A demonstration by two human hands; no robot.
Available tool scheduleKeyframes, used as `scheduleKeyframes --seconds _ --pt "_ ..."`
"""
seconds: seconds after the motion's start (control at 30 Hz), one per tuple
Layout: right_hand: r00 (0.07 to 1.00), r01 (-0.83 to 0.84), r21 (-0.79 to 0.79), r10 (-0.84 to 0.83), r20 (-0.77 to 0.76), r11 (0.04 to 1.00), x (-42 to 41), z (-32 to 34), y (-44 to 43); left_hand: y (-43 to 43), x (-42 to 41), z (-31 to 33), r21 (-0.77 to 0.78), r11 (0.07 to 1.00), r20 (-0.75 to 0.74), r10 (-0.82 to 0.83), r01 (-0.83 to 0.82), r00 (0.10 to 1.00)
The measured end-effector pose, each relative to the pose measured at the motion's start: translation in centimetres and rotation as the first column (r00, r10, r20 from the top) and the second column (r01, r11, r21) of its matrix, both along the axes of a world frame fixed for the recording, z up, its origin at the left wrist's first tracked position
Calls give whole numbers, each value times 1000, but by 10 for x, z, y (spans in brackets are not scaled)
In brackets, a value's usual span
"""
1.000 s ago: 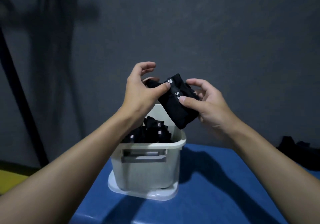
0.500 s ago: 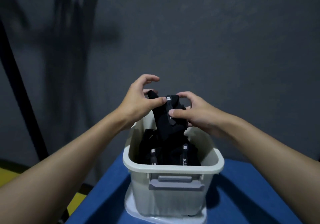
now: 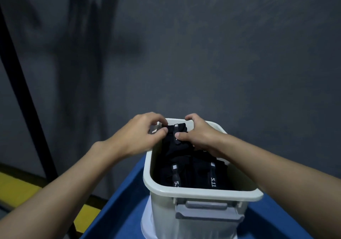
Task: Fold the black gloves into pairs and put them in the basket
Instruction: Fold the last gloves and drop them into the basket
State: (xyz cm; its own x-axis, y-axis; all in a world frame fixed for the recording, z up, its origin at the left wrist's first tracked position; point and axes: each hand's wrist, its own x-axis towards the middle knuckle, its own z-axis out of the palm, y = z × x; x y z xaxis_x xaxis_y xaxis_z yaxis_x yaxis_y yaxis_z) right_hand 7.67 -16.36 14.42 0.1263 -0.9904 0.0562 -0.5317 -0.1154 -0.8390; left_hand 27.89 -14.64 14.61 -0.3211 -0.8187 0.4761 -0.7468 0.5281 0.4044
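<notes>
The scene was taken by one wide-angle camera worn on the person's head and pointed forward and steeply down. Both forearms were seen running in from the lower corners, so the view was set close. The left hand [image 3: 140, 133] and right hand [image 3: 201, 137], closed on the folded gloves [image 3: 173, 145], were framed just below centre, over the far rim of the basket [image 3: 203, 192], whose inside was looked into from above. The blue table [image 3: 125, 211] was cut off by the lower border, and the upper half was filled by a grey wall [image 3: 221, 54].
</notes>
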Motion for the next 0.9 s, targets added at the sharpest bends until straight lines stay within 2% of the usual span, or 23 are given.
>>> scheduleKeyframes --seconds 0.1,0.23,0.33,0.53,0.9 --pt "983 -114 -72 102 -151 991 -1 -3 2 -2 0 3 75 997 55 -21 17 998" --pt "903 -283 -175 200 -380 943 -7 -3 2 -4 -3 10 126 992 146 -49 31 988" --pt "859 -367 -134 280 -429 920 -13 0 3 -5 -4 11 126 992 169 -35 13 985" --pt "769 -328 -40 242 -591 944 -14 -11 -7 -2 -1 8 93 996 193 -33 15 981" --pt "697 -336 -7 244 -675 942 -11 -12 -10 11 6 7 119 990 185 -103 81 977"
